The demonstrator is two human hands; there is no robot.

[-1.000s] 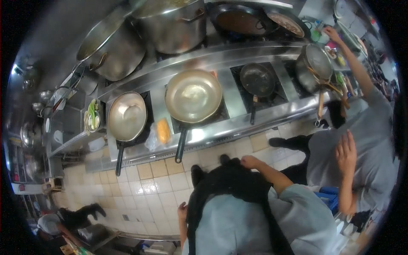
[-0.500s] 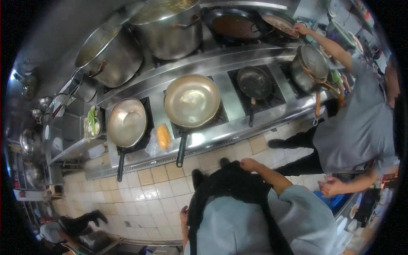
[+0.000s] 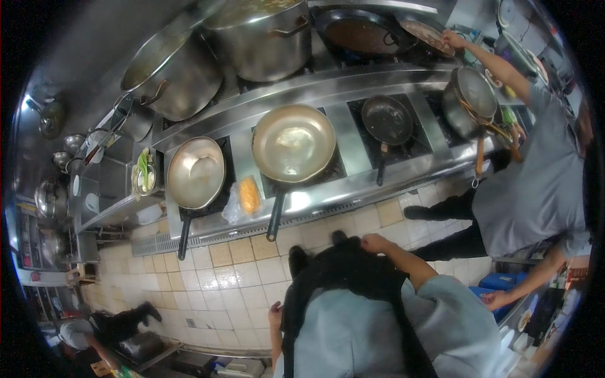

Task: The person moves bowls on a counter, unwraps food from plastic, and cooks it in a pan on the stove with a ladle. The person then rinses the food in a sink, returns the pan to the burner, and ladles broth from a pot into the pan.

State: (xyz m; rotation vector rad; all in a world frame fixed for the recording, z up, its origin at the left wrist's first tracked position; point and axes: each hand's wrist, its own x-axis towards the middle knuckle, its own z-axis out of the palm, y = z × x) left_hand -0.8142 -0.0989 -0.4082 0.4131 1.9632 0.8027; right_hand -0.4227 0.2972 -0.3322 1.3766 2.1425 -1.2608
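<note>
My right hand (image 3: pixel 374 244) is held in front of the black apron (image 3: pixel 346 268), its fingers curled closed; whatever they hold, if anything, is hidden. Low at my other side hangs my left hand (image 3: pixel 275 315), partly visible, with loosely bent fingers and nothing seen in it. Ahead on the stove, a wide frying pan (image 3: pixel 293 143) has a glossy patch in its base. A second pale pan (image 3: pixel 196 173) sits to its left. Between their handles, a yellow-orange block (image 3: pixel 249 194) lies beside a clear plastic bag (image 3: pixel 233 205) on the stove's front ledge.
Two large stockpots (image 3: pixel 173 79) stand behind, near a dark pan of brown liquid (image 3: pixel 359 33). A small black skillet (image 3: pixel 387 120) and a saucepan (image 3: pixel 469 104) are to the right. A co-worker (image 3: pixel 529 173) stands right, one hand at a back pan; another person (image 3: pixel 82 334) is lower left.
The view has shifted slightly, moving the stove a little right and up. The co-worker's lower hand has moved down to a blue container. My hands keep about the same pose.
</note>
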